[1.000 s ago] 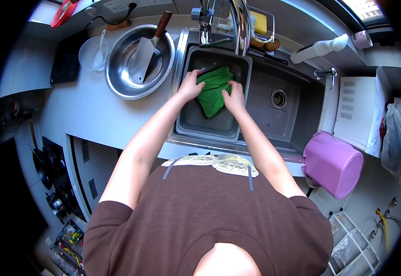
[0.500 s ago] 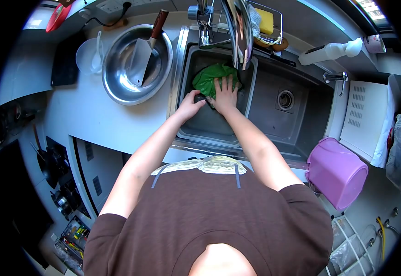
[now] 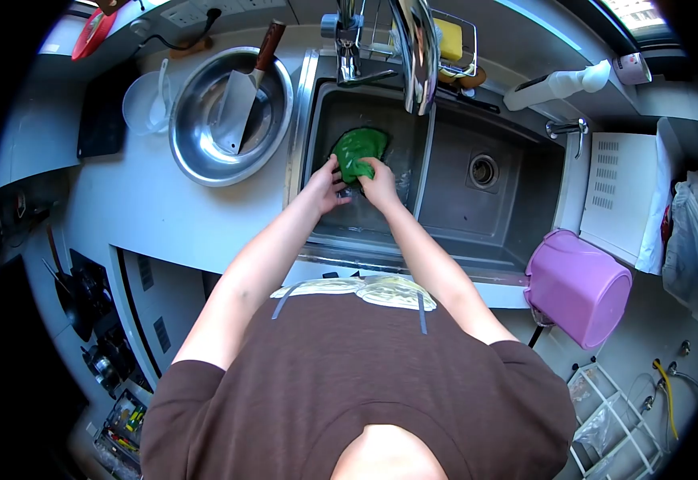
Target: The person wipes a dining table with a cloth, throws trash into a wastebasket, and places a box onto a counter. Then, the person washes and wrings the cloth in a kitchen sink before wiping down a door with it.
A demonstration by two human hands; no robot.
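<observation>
Here we have the glossy green crumpled cloth low in the grey rectangular basin, our right hand pinching its near edge, fingers closed. Our left hand sits half-open at its left edge, any grip unclear; we do best keeping that pinch firm, working the folds evenly.
</observation>
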